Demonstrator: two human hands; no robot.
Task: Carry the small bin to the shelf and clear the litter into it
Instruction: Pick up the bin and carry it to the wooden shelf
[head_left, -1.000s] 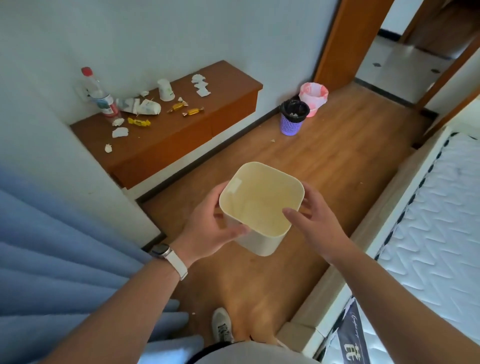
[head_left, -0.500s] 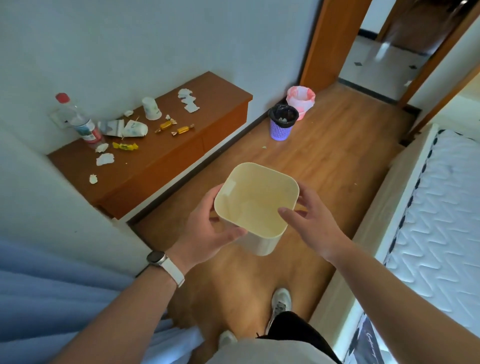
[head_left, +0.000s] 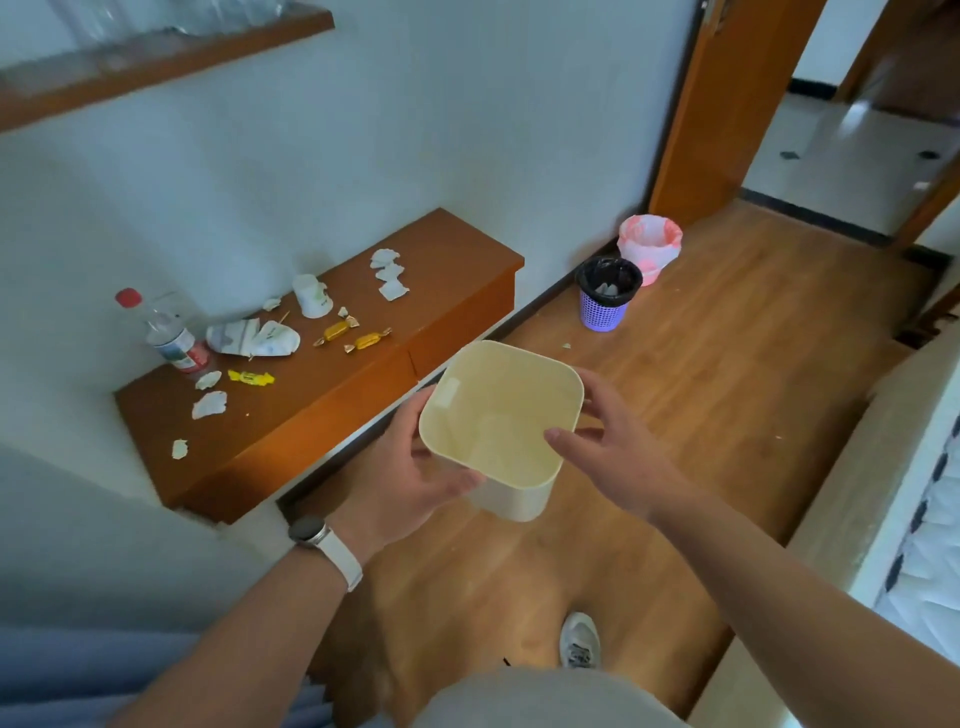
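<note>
A small cream square bin (head_left: 498, 415), empty inside, is held above the wooden floor between both hands. My left hand (head_left: 400, 467) grips its near left side and my right hand (head_left: 608, 441) holds its right rim. To the left, a low brown shelf (head_left: 447, 260) runs along the wall. It carries litter: a plastic bottle (head_left: 166, 332) with a red cap, a crumpled wrapper (head_left: 254, 338), an overturned paper cup (head_left: 311, 296), yellow candy wrappers (head_left: 353, 335) and several torn paper scraps (head_left: 389, 275).
A purple mesh bin (head_left: 605, 296) with a black liner and a pink-lined bin (head_left: 649, 244) stand on the floor by the wall past the shelf. A bed (head_left: 909, 467) edges the right side. A doorway (head_left: 841, 130) opens at the back right. A higher wall shelf (head_left: 156, 57) hangs top left.
I have stepped closer to the shelf with the bin still in both hands. The shelf and its litter now sit nearer and more central; the upper wall shelf has come into view.
</note>
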